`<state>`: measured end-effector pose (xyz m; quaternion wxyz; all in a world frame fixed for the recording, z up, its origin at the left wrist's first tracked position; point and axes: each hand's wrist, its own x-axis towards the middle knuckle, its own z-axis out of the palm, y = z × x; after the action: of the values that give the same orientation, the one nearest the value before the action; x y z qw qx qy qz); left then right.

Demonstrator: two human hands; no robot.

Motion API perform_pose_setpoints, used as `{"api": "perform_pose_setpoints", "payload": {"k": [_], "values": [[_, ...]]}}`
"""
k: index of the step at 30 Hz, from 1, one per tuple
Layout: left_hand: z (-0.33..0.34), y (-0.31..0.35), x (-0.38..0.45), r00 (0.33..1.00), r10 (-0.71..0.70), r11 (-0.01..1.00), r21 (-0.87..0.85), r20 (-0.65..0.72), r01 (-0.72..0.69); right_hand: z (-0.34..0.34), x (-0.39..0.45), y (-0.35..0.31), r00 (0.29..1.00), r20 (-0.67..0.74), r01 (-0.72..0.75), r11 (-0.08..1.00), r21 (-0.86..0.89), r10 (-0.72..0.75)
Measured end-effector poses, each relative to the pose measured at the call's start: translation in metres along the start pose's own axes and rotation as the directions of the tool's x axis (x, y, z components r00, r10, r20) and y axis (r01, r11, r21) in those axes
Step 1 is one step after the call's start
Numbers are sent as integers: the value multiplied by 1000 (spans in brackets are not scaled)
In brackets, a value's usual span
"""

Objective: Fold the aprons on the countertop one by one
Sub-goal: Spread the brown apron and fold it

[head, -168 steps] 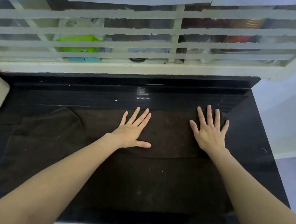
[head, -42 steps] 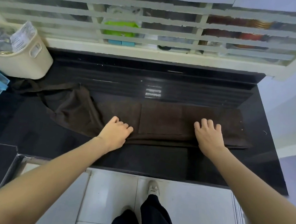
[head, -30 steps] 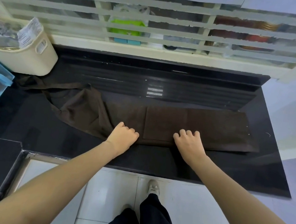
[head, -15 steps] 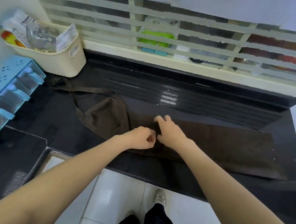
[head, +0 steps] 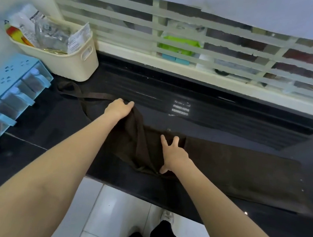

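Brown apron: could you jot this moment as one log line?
step: folding brown apron | left hand: grips bib end | right hand: presses folded part flat | surface: black countertop

A cream plastic basket point(head: 69, 62) of packets sits beyond the left hand; a light-blue plastic drawer organiser point(head: 9, 95) lies left of it
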<state>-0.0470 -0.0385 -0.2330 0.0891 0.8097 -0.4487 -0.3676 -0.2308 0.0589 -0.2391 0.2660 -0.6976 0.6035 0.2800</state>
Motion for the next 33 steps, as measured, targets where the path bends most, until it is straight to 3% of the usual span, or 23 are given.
{"api": "perform_pose_setpoints", "payload": {"k": [2, 6, 7, 10, 12, 15, 16, 18, 20, 22, 24, 26, 28, 30, 31, 33], "values": [[2, 2, 2, 993, -97, 986, -132, 71, 106, -1, 1, 1, 1000, 6, 3, 1000, 8, -3], [7, 3, -2, 978, -82, 997, 19, 193, 80, -2, 2, 1, 1000, 11, -6, 1000, 16, 6], [8, 4, -2, 976, -53, 998, -10, 212, 56, -2, 2, 0, 1000, 12, -8, 1000, 21, 8], [2, 8, -6, 967, 41, 951, -307, 252, 39, -2, 2, 0, 1000, 21, -19, 1000, 18, 18], [-19, 5, -13, 950, 96, 799, -592, 297, 104, -3, 2, -1, 999, 28, -29, 999, 18, 28], [-52, -15, -24, 935, 191, 400, -894, 298, 203, -4, 2, -3, 998, 39, -56, 998, 2, 55], [-60, -29, -25, 943, 188, 319, -925, 276, 207, -4, 1, -5, 997, 43, -60, 998, -8, 61], [-63, -62, -29, 968, 61, 276, -936, 242, 217, -5, 1, -8, 996, 47, -70, 997, -18, 70], [-61, -97, -26, 962, -204, 312, -920, 180, 239, -7, 2, -9, 995, 59, -74, 996, -40, 77], [-61, -122, -21, 914, -403, 395, -891, 52, 225, -8, 2, -10, 994, 73, -81, 995, -51, 85], [-65, -128, -19, 880, -453, 614, -766, -144, 190, -10, 2, -10, 993, 84, -82, 996, -44, 86], [-67, -118, -24, 848, -336, 886, -442, -410, 137, -11, 2, -11, 992, 92, -85, 996, -40, 88], [-65, -102, -26, 832, -1, 1000, -25, -554, -16, -10, 2, -12, 991, 91, -93, 995, -46, 97], [-56, -88, -17, 895, 294, 951, 201, -335, -236, -9, 3, -14, 990, 89, -103, 993, -58, 108], [-49, -83, -12, 923, 350, 917, 260, -162, -302, -9, 3, -15, 990, 88, -106, 993, -61, 111], [-41, -73, -8, 955, 291, 891, 347, 60, -293, -8, 4, -16, 990, 89, -105, 993, -57, 110]]}}
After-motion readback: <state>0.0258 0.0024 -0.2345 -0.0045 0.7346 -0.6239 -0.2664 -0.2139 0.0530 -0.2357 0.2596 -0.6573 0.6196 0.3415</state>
